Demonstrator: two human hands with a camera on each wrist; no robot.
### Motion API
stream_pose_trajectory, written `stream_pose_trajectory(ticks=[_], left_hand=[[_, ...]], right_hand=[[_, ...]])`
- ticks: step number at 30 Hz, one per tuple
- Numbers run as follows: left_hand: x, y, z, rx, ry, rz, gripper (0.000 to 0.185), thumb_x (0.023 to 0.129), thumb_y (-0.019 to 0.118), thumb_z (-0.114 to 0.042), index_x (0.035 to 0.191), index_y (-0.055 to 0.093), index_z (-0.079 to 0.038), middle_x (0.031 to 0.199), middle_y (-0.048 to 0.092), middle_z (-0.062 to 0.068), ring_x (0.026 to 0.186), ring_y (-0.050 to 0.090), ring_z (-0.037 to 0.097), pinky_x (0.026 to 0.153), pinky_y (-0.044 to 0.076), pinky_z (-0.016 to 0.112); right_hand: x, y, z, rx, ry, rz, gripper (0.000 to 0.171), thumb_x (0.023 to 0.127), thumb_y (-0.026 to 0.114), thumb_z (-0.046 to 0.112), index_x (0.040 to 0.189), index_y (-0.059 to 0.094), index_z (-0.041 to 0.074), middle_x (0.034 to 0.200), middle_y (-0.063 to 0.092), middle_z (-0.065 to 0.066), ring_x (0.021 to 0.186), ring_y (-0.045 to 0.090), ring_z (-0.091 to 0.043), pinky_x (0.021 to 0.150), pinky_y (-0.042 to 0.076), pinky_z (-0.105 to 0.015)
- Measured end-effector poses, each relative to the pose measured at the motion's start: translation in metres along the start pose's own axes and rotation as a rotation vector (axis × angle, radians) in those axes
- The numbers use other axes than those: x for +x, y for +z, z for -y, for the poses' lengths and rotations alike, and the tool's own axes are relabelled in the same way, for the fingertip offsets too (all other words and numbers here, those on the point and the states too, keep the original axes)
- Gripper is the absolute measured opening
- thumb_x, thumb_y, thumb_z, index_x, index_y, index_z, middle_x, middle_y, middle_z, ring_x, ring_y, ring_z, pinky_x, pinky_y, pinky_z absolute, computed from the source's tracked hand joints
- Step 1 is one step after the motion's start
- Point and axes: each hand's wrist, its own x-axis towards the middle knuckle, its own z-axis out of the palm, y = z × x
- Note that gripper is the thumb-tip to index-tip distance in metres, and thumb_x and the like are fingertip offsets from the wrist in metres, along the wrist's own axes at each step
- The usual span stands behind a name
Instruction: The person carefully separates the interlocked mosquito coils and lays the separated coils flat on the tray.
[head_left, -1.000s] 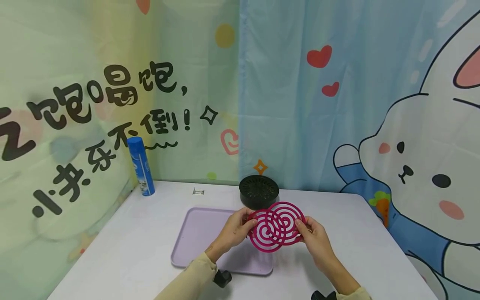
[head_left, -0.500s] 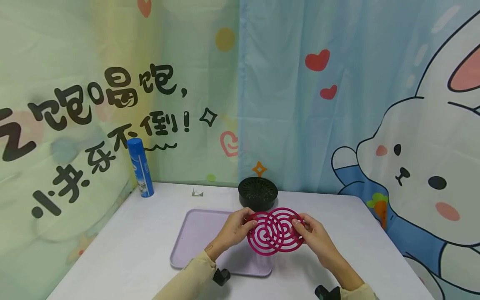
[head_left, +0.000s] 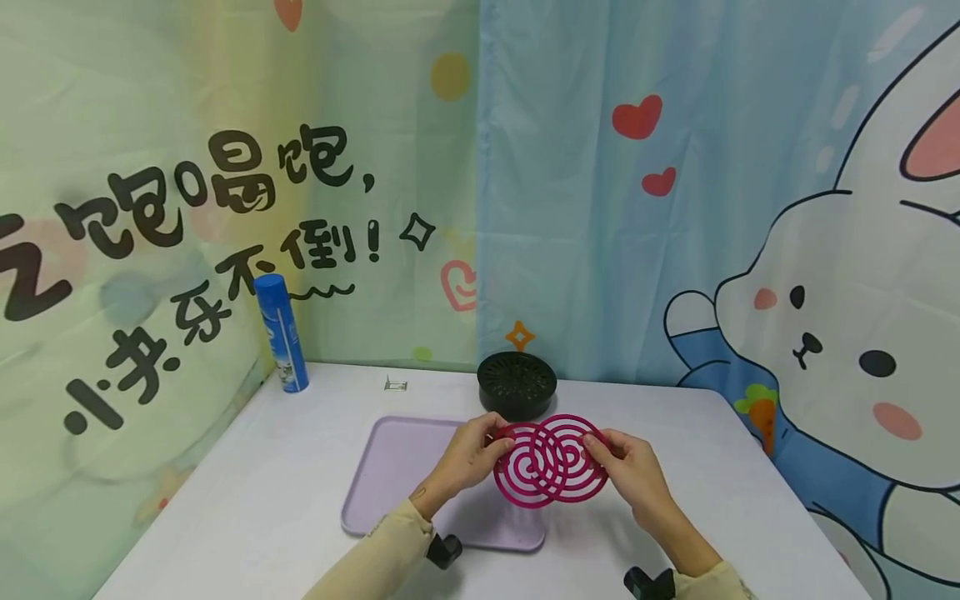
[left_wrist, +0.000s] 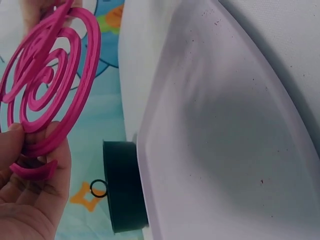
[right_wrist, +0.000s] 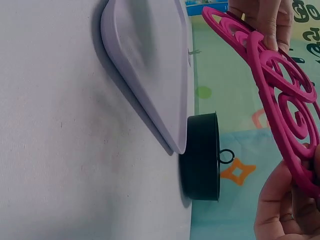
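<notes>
Our left hand (head_left: 467,457) and right hand (head_left: 628,468) each pinch the pink coils (head_left: 551,459), mid-frame; we should pull slowly so they don't snap.

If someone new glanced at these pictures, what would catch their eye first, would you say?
Most likely the bright pink spiral coils, two interlocked, held above the table's near edge, pinched by the left hand and right hand. Behind them sits a black round holder, with a lilac tray below left.
</notes>
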Motion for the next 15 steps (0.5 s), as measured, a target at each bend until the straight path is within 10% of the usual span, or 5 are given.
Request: stream_pose_trajectory(ticks=[15], left_hand=[[-0.0002,-0.0054,0.0006,-0.03,-0.031,0.004,0.006,0.096,0.068,-0.01,0.098,0.066,-0.005,0.092,0.069,0.008,0.074,0.062,0.01,0.062,0.056,0.022]], right_hand=[[0.0005,0.0003,-0.0003,0.001,-0.016,0.024,0.041,0.1,0.064,0.035,0.123,0.067,0.001,0.109,0.071,-0.012,0.092,0.064,-0.018,0.08,0.059,-0.022]])
